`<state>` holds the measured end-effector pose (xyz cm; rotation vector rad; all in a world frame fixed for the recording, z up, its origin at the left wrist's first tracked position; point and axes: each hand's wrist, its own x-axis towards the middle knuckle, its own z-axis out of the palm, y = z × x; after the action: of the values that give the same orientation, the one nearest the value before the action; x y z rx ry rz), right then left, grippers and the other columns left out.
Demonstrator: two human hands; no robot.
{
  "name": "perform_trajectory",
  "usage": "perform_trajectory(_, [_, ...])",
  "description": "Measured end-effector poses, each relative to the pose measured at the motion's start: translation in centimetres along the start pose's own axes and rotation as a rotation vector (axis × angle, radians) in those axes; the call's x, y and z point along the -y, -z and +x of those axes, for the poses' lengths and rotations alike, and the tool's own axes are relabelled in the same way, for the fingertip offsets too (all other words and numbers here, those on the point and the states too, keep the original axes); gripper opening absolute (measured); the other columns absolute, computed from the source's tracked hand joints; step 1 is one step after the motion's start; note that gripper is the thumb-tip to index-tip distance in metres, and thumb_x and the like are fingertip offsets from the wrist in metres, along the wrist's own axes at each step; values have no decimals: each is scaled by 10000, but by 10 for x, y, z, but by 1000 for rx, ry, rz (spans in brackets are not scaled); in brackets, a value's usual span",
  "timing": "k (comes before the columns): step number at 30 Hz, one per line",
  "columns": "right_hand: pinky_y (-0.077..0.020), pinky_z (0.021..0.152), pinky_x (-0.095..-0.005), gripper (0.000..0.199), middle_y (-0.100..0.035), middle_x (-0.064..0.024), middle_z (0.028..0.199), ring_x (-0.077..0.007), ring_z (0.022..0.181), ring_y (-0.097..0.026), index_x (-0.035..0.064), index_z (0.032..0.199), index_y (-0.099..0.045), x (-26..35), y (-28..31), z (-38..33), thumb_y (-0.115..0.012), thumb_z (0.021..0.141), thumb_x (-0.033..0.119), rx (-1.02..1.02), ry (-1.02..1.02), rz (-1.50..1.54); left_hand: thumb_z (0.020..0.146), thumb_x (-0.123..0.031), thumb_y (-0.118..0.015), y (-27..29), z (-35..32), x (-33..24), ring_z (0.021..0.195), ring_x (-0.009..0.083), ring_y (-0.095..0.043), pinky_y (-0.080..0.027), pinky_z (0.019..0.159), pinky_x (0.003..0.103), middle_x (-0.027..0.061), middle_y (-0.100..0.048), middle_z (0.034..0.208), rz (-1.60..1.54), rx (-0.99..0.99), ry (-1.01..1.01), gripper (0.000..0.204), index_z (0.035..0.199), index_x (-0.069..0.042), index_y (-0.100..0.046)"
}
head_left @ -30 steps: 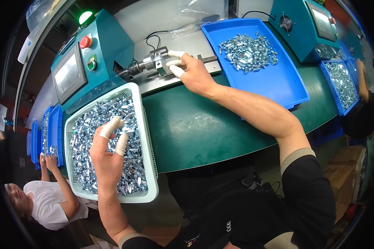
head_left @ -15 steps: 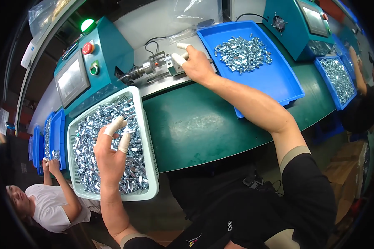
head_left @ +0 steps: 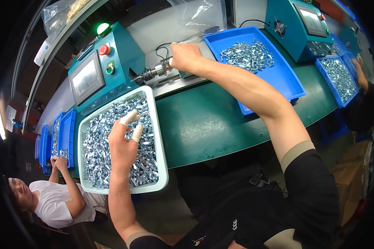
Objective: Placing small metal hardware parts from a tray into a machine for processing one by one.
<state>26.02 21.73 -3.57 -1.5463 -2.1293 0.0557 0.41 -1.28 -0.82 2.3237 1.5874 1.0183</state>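
My left hand [head_left: 122, 145] hovers over a pale green plastic basket [head_left: 164, 166] heaped with small shiny metal parts [head_left: 96, 145]. Its thumb and forefinger wear whitish finger cots and stand apart, with no part visibly gripped between them. My right hand [head_left: 188, 57] is at the small bench machine, right beside the metal chuck [head_left: 156, 69]. The fingers there are curled in, and the back of the hand hides what they hold. Behind the basket stands the machine's teal control box [head_left: 124, 54], with a screen, a red button and a lit green lamp.
Right of the machine, a blue tray [head_left: 278, 85] holds a pile of similar metal parts. A second teal machine [head_left: 289, 31] and another blue tray [head_left: 336, 97] are farther right. At the left, a person in a white shirt [head_left: 54, 203] works by blue bins [head_left: 66, 133]. The tabletop [head_left: 207, 128] is green.
My right hand has shifted toward the chuck, and its fingers have gone from outstretched to curled. The left hand stays over the basket. The whole view has swung slightly.
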Motion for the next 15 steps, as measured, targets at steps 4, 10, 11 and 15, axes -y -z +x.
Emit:
perform_trajectory(4, [-585,850,-513,437,-763,-225,1039,-401,994,-740,-1,1194,-692,-23,25,0,-676,834,246,26,-24,-91,914,-30,-761,-1,-2,5,1019,227,-706,-543,824,335,99,-757,1134,-34,-88,-2,372,1281,-50,-704])
perform_trajectory(10, [-592,854,-510,420,-767,-203,1072,-383,1044,-734,48,1103,-746,-132,84,-27,-726,890,409,171,-126,-537,892,-47,-777,11,0,7,843,249,-650,-516,744,350,102,-759,1072,1,-197,-84,380,1266,-51,-710])
perform_trajectory(11, [-586,853,-503,459,-766,-197,1053,-375,1012,-736,53,1134,-735,-135,95,-33,-736,901,448,203,-116,-584,889,-49,-780,11,3,5,819,243,-634,-514,727,347,97,-758,1066,-6,-196,-88,384,1266,-53,-710])
perform_trajectory(15, [-572,744,-375,430,-746,-144,827,-233,773,-728,54,1273,-732,-61,97,-55,-782,949,331,99,137,-67,884,-54,-784,10,3,6,755,221,-587,-504,676,340,79,-756,1048,-6,-219,-73,386,1264,-52,-715])
